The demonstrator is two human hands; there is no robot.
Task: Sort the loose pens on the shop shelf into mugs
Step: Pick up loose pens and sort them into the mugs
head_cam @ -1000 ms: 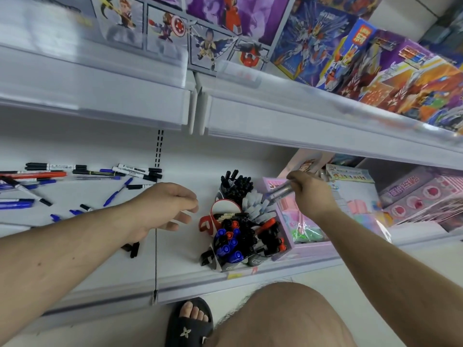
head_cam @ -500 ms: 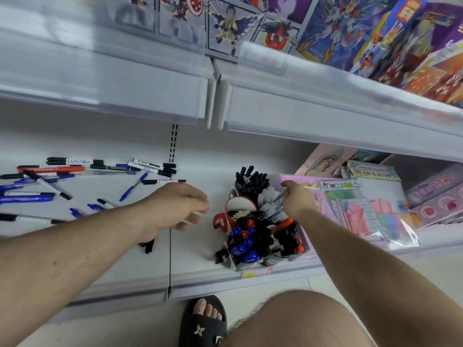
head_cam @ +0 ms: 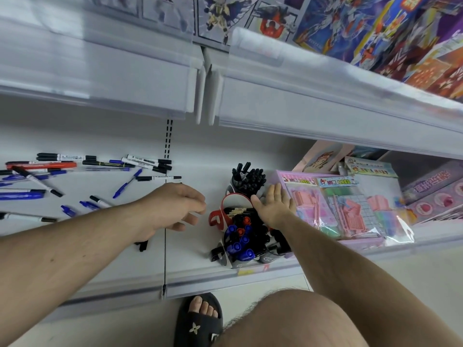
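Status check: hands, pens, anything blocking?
Left hand loosely curled, empty, above shelf. Right hand flat, fingers straight, over the mugs. Loose pens scattered far left on the shelf. No obstruction seen.

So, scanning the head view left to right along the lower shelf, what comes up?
Loose pens → left hand → red-handled mug → right hand → pink stationery packs.
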